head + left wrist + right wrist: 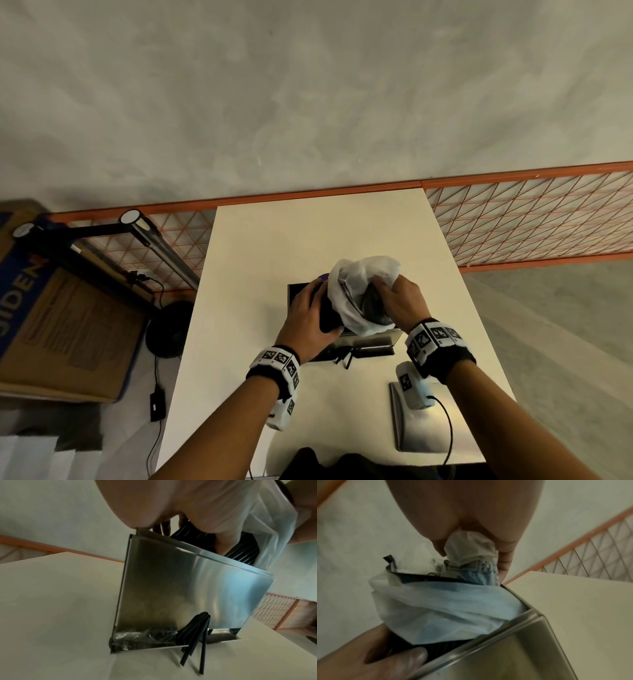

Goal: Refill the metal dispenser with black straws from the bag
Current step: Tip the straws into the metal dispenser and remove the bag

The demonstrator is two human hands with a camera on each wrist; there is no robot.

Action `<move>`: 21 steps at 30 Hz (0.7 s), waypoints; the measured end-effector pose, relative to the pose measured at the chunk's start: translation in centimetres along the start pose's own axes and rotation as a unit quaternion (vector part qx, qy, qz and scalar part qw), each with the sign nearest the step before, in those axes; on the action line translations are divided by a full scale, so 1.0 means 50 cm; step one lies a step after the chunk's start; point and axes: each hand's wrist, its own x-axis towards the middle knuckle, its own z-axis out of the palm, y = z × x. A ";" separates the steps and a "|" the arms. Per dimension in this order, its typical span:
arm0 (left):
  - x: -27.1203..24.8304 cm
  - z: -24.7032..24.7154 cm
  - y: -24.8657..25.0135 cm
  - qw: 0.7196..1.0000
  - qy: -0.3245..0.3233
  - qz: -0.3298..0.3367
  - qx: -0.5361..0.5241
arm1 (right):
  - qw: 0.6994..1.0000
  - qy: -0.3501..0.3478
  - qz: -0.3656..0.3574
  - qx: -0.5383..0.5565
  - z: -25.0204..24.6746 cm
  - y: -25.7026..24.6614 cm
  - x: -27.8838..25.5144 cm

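A shiny metal dispenser (pixel 373 341) (pixel 180 588) (pixel 505 649) stands open-topped on the white table (pixel 274 240). Above its top, my left hand (pixel 313 317) (pixel 205 520) grips a thick bundle of black straws (pixel 327 317) (pixel 240 549) (pixel 440 646) that sticks out of a white plastic bag (pixel 363 274) (pixel 274 534) (pixel 443 609). My right hand (pixel 397 298) (pixel 471 520) pinches the bag's bunched far end. A few black straws (pixel 193 638) poke out of the dispenser's bottom slot onto the table.
The metal lid (pixel 411 425) lies on the table near its front right edge. An orange wire-mesh shelf (pixel 527 219) runs behind the table. A cardboard box (pixel 61 322), a lamp arm (pixel 137 222) and cables sit on the floor to the left.
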 end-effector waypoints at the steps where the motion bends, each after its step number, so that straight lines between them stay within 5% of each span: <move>1: 0.001 0.001 0.001 1.000 0.004 0.002 0.003 | 1.000 -0.006 -0.016 -0.007 0.002 -0.002 -0.002; 10: 0.010 0.006 -0.001 0.999 -0.015 0.005 0.040 | 0.993 0.016 -0.111 0.037 0.013 -0.027 -0.010; 15: 0.009 0.014 -0.002 0.998 -0.051 -0.013 0.043 | 0.978 -0.079 -0.169 -0.094 0.047 0.024 0.007; 21: 0.010 0.016 0.003 0.996 -0.060 -0.004 0.065 | 0.959 -0.092 -0.217 -0.159 0.010 0.035 -0.001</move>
